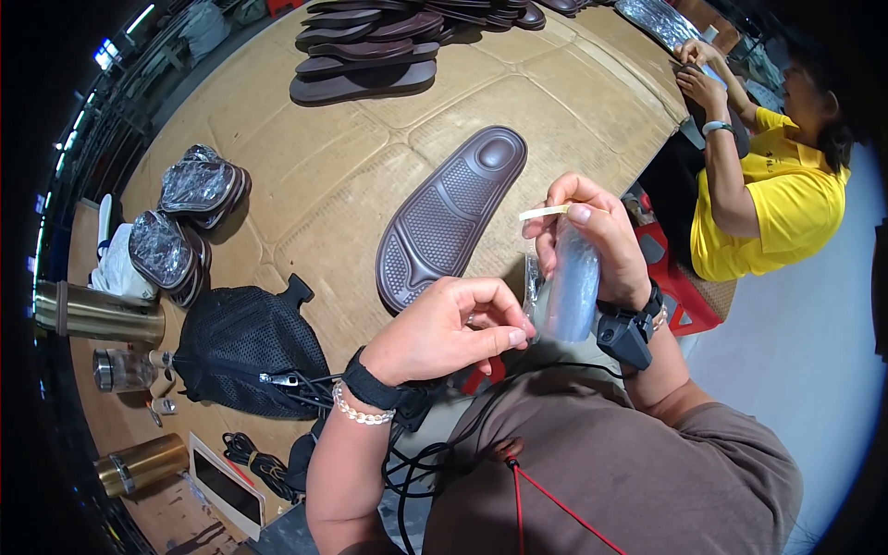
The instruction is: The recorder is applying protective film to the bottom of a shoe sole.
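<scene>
A dark brown shoe sole [453,213] with a textured footbed pattern lies on the cardboard-covered table, just beyond my hands. My right hand [601,231] is closed, pinching a short pale strip [544,212] between thumb and fingers. A rolled or bunched piece of clear plastic film [573,291] hangs under that hand, seemingly held by it. My left hand [453,328] is near the heel end of the sole and beside the plastic, its thumb and fingers drawn together. Whatever its fingertips pinch is too small to make out.
Stacked brown soles [365,83] stand at the far side. Film-wrapped bundles [199,190], a black mesh bag [250,347], a steel flask [102,313], a gold flask [139,465] and cables [259,462] lie at left. A person in yellow [768,203] works at right near a red stool [680,287].
</scene>
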The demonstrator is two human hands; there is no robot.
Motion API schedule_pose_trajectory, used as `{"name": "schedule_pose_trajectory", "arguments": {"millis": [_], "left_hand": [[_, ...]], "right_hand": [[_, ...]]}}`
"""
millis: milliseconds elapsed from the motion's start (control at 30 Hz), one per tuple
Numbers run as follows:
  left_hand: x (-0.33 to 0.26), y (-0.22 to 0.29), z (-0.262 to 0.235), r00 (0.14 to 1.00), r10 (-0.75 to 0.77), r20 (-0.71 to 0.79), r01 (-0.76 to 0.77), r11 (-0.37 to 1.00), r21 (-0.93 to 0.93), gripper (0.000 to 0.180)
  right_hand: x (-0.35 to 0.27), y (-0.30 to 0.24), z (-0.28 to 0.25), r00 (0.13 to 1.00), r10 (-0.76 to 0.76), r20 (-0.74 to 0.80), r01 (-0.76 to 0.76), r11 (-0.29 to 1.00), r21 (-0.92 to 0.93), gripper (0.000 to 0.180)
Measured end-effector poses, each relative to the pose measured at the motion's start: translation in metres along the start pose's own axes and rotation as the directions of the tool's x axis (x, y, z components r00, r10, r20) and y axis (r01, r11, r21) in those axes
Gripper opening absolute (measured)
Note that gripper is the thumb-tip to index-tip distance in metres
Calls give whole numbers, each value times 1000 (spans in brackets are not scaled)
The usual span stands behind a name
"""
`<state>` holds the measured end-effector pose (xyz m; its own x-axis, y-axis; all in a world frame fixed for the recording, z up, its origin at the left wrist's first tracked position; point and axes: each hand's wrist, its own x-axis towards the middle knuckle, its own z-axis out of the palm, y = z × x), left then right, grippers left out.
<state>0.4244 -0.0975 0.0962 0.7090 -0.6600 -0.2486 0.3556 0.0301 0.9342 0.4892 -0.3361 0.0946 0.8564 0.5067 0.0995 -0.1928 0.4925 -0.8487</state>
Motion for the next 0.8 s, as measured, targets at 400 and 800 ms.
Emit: {"name": "schedule_pose_trajectory", "arguments": {"millis": [400, 800], "left_hand": [[-24, 48, 24, 775, 601, -198, -345, 664, 663, 16], [-146, 132, 123, 745, 654, -134, -213, 423, 880, 27]], "right_hand": [[-16, -25, -15, 991, 0, -132, -44, 943, -331, 12], [-16, -20, -12, 994, 20, -107, -49, 961, -273, 12]]}}
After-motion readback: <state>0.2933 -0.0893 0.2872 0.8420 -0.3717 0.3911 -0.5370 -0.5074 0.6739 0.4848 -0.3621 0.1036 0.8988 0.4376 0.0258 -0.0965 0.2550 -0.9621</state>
